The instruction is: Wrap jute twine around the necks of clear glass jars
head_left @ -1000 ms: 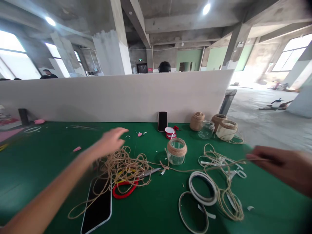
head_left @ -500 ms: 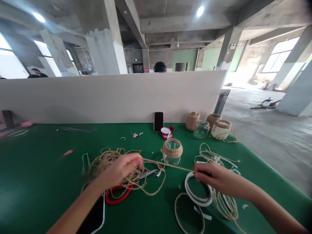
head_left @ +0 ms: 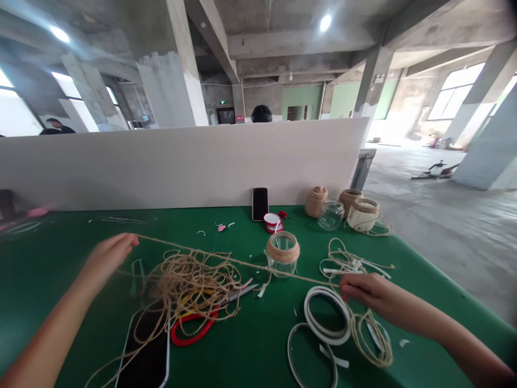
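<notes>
Left hand [head_left: 118,249] pinching twine [head_left: 242,262] at left, right hand [head_left: 361,287] clamping it at right, the twine running taut between them, crossing on the near side of a jar [head_left: 283,253], scissors [head_left: 242,292] lying partly under a tangle [head_left: 194,281].

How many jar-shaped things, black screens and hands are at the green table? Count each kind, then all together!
Jar-shaped things: 5 (rope-necked jar in front; behind, brown wrapped shape, clear jar, brown open jar, pale jar)
Black screens: 2 (upright screen, flat screen)
Hands: 2 (left hand, right hand, both holding string)
Total: 9
</notes>
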Demonstrator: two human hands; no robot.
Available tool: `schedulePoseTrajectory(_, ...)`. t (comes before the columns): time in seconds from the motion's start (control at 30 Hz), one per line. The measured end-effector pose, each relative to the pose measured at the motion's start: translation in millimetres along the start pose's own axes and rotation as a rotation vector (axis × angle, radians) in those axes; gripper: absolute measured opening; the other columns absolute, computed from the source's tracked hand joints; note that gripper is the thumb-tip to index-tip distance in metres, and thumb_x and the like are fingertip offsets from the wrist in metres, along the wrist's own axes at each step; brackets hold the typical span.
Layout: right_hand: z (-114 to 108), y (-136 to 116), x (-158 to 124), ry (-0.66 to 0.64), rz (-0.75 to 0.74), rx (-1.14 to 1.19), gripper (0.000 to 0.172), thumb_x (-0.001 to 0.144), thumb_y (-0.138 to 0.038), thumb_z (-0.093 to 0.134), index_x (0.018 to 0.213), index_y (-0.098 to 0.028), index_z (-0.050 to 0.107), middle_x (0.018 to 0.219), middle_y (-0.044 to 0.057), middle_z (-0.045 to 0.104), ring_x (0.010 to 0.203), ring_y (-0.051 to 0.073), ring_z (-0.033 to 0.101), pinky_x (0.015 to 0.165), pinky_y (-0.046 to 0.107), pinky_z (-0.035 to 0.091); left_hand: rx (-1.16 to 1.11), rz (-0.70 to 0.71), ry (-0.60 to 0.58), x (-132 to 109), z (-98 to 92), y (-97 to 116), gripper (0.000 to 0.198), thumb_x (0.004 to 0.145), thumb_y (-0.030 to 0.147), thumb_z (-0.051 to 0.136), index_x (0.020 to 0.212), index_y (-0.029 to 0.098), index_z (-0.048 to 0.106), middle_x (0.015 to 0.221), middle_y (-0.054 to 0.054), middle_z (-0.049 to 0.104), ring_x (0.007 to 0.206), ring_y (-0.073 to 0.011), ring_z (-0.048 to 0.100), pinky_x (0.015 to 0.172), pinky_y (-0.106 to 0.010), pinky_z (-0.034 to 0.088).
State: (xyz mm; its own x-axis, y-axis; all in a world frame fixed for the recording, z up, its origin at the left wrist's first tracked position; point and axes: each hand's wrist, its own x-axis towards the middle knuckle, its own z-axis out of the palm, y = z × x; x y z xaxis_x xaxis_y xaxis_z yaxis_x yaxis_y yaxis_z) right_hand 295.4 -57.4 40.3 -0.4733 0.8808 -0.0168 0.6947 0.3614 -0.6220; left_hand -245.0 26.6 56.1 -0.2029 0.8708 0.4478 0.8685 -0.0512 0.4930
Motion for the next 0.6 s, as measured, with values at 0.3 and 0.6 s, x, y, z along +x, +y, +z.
schedulePoseTrajectory(0.3, 44, -36, 39, 0.029, -0.131, -0.212, 0.028, 0.093, -0.023, 0.034, 0.076, -0.019, 0.055, 0.072, 0.002, 0.06, 0.063, 0.014, 0.054, 0.058, 0.024, 0.036, -0.136, 0.316, -0.502, -95, 71.0, 148, 0.036, 0.089, 0.036, 0.039, 0.122, 0.026, 0.049, 0.123, -0.008, 0.053, 0.113, -0.0249, 0.048, 0.091, -0.037, 0.04)
schedulePoseTrajectory(0.6, 51, -30, 39, 0.025, -0.151, -0.121, 0.021, 0.091, -0.023, 0.04, 0.079, -0.019, 0.057, 0.075, 0.0, 0.06, 0.066, 0.012, 0.053, 0.06, 0.02, 0.037, -0.637, 0.133, -0.994, -140, 123.8, 207, 0.026, 0.089, 0.034, 0.037, 0.085, 0.017, 0.057, 0.06, 0.004, 0.048, 0.057, -0.0115, 0.05, 0.054, -0.02, 0.036)
